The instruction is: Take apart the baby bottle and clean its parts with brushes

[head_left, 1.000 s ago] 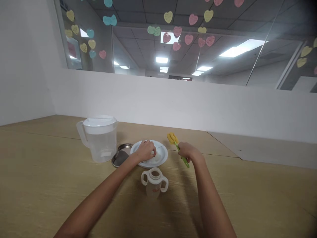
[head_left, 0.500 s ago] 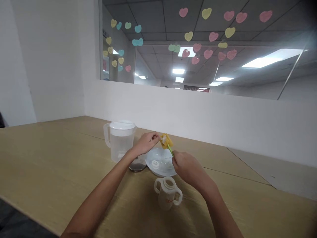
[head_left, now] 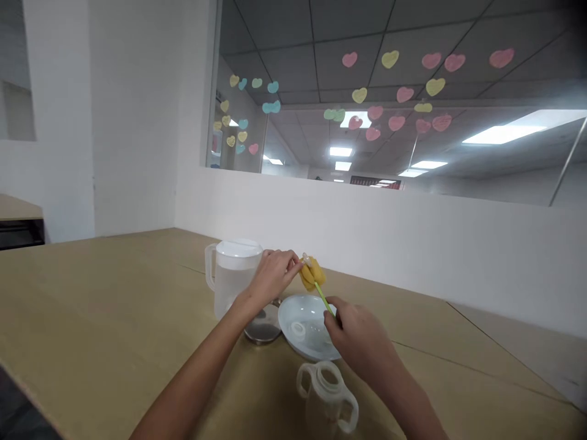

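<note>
Two hands: left hand (head_left: pixel 274 276) pinches clear teat (head_left: pixel 304 259) at yellow sponge brush (head_left: pixel 313 274), right hand (head_left: pixel 360 342) clenches green handle (head_left: pixel 323 299); clear ring (head_left: pixel 298 330) lies on white plate (head_left: pixel 287 305).

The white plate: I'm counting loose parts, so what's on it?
A small clear ring lies on the left of the white plate, beside a faint transparent shape too unclear to name. The right hand covers the plate's right edge, hiding whatever is there.

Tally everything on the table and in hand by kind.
Plastic pitcher: 1
Steel dish: 1
White plate: 1
White ring: 1
Two-handled cup: 1
Sponge bottle brush in right hand: 1
Small clear piece in left hand: 1
Total: 7
</note>
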{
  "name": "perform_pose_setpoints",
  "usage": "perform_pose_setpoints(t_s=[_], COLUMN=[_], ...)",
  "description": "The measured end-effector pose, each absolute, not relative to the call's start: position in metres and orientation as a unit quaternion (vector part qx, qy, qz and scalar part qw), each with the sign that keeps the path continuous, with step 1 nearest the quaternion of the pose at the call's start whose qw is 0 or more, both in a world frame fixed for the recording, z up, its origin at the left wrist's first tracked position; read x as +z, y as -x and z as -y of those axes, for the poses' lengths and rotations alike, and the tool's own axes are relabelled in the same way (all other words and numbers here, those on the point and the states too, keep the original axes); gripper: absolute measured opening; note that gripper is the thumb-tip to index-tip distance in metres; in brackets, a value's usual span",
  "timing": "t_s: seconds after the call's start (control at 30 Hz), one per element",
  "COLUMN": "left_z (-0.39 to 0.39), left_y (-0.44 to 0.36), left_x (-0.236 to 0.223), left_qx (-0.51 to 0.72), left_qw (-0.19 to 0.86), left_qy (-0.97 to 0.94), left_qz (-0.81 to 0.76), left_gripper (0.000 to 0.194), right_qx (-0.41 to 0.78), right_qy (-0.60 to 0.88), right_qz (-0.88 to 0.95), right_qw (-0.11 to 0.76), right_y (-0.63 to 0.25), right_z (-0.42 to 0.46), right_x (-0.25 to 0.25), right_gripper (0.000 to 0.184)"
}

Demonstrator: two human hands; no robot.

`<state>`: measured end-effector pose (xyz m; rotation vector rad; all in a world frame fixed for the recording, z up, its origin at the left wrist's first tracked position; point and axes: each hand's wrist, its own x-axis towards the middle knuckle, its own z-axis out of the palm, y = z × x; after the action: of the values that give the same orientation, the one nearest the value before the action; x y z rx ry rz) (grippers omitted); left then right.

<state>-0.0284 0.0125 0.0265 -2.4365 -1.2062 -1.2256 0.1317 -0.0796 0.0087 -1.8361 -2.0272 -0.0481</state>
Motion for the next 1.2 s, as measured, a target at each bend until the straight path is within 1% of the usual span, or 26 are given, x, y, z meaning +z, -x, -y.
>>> perform_pose_setpoints(t_s=[0.13,0.27,0.43,0.53,0.7,0.97,1.2], left_z=[-0.009,-0.003,0.0,0.0,-0.002,-0.006,-0.026], left_y=[0.032,0.033,0.034,0.036,0.035,0.034,0.041], left_x=[0.028,0.032,0.036,0.037,0.036,0.033,0.027], left_qx=[-0.397,-0.391,-0.374,-0.358,-0.325,-0.337,-0.314], left_qw=[0.093,0.1,0.098,0.086,0.04,0.008,0.059], left_qy=[0.819,0.823,0.826,0.831,0.855,0.863,0.84], left_qz=[0.403,0.401,0.41,0.416,0.402,0.377,0.439], left_gripper=[0.023,0.02,0.023,0.023,0.026,0.033,0.03], right_qx=[-0.022,-0.054,-0.07,-0.073,-0.068,-0.066,-0.062], right_qy=[0.658,0.665,0.676,0.677,0.68,0.678,0.67], right_qz=[0.723,0.713,0.702,0.7,0.705,0.709,0.719], right_qw=[0.209,0.214,0.214,0.215,0.187,0.182,0.174], right_y=[-0.129,-0.126,-0.124,-0.124,-0.127,-0.127,-0.127], right_z=[0.075,0.071,0.075,0.08,0.08,0.079,0.09], right_x=[0.002,0.0,0.004,0.008,0.011,0.012,0.021], right_gripper=[0.027,0.028,0.027,0.026,0.024,0.024,0.026])
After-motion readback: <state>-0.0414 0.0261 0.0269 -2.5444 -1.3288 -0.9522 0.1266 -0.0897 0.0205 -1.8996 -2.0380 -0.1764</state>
